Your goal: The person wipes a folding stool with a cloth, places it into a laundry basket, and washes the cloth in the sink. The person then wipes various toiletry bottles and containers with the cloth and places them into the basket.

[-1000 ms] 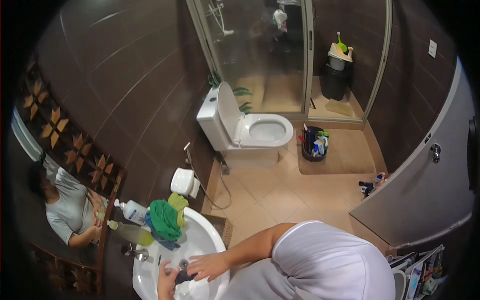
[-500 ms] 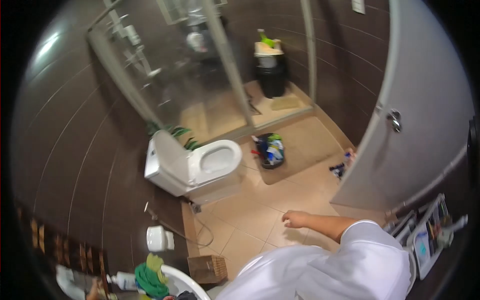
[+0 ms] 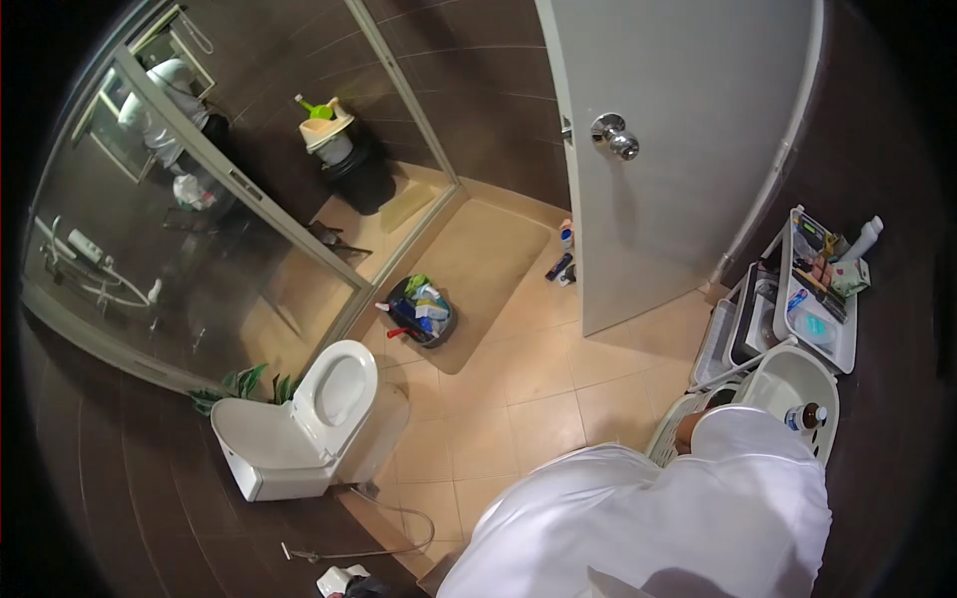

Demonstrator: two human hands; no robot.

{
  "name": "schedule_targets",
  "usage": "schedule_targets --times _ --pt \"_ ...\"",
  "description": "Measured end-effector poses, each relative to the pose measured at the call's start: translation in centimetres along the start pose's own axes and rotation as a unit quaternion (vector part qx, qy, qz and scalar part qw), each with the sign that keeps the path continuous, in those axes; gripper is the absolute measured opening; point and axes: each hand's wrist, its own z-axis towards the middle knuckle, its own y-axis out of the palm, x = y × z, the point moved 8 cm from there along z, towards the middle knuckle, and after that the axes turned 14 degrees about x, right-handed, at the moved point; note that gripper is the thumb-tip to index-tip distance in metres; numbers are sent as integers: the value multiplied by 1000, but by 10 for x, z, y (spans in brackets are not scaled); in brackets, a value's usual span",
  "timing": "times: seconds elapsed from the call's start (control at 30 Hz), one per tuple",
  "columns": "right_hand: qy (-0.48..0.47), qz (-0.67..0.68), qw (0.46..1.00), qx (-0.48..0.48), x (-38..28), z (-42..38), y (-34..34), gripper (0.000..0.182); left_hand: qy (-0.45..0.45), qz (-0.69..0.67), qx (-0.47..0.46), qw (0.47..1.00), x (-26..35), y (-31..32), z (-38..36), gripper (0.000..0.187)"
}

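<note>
Only a small patch of my right forearm [image 3: 686, 435] shows beside the white sleeve [image 3: 753, 439]. It is by the rim of a pale plastic basket [image 3: 666, 439] below the shelf rack, and the hand itself is hidden. A brown bottle with a dark cap [image 3: 805, 417] lies in the white bin [image 3: 788, 374] close to that sleeve. My left hand is out of sight. A dark bunched item [image 3: 367, 588] at the bottom edge is cut off, next to a white wall fitting [image 3: 337, 578].
A tiered rack [image 3: 842, 329] with toiletries stands at the right, near the grey door [image 3: 688, 149]. The toilet [image 3: 344, 389] has its lid up. A black tub of bottles [image 3: 439, 334] sits on the beige mat [image 3: 498, 259], before the glass shower [image 3: 249, 249].
My view has turned right, bringing the rack and bin closer to the middle. My right arm, earlier stretched over the floor with its hand showing, is now drawn toward the basket.
</note>
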Motion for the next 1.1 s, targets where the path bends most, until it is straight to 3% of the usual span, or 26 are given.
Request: schedule_targets --times 0.1,0.17,0.23,0.27,0.37,0.43,0.5,0.53,0.57,0.6,0.63,0.67,0.7,0.73,0.77,0.83,0.87,0.93,0.97,1.03,1.07,1.1 --pt "-83 119 989 11 -63 -11 25 43 -19 -103 -25 994 26 25 -6 19" --pt "-113 157 981 14 -86 -18 29 42 -16 -31 -107 994 36 49 -5 16" --pt "-108 160 980 38 -78 -21 27 41 41 -35 -100 993 45 69 0 15" --pt "-84 146 984 62 -58 -22 21 40 92 -42 -90 991 55 77 2 16" --pt "59 49 982 172 19 -27 -23 39 131 -95 -100 982 82 105 13 18" --pt "154 -1 956 249 68 -27 -66 38 114 -56 -154 980 114 121 19 19" --pt "217 57 940 259 53 -13 -112 49 212 -174 -218 937 70 230 51 16" --pt "169 72 886 426 24 -27 -155 46 183 -213 -246 928 90 250 48 16" --pt "222 148 865 424 -26 -63 -202 36 150 -243 -271 919 131 254 37 19" --pt "130 235 767 582 -53 -75 -230 38 134 -217 -367 895 187 247 20 21" --pt "75 294 745 593 -95 -87 -254 38 171 -254 -383 871 217 259 10 19" --pt "21 350 717 602 -141 -105 -280 39 124 -258 -450 846 238 280 -5 16" --pt "-23 342 721 602 -180 -110 -296 41 123 -295 -508 800 273 281 -27 15" --pt "-68 332 723 602 -212 -112 -308 43 136 -276 -562 768 298 284 -49 23" --pt "-68 338 721 602 -232 -111 -315 43 172 -296 -631 696 316 297 -76 39" --pt "-203 243 682 659 -280 -128 -328 44 311 -325 -682 577 361 287 -128 57" --pt "-200 247 680 661 -283 -132 -327 44 429 -345 -633 544 375 284 -148 53" --pt "-68 253 686 679 -261 -140 -316 47 422 -377 -653 503 406 260 -178 49" --pt "-37 261 659 705 -248 -153 -305 46 423 -377 -656 498 417 261 -191 49" --pt "24 321 589 741 -219 -184 -268 42 417 -343 -732 415 426 262 -229 50" --pt "52 371 547 749 -206 -205 -247 39 499 -404 -675 364 439 243 -239 47" --pt "60 418 509 750 -200 -225 -229 36 498 -401 -679 361 448 237 -250 47"
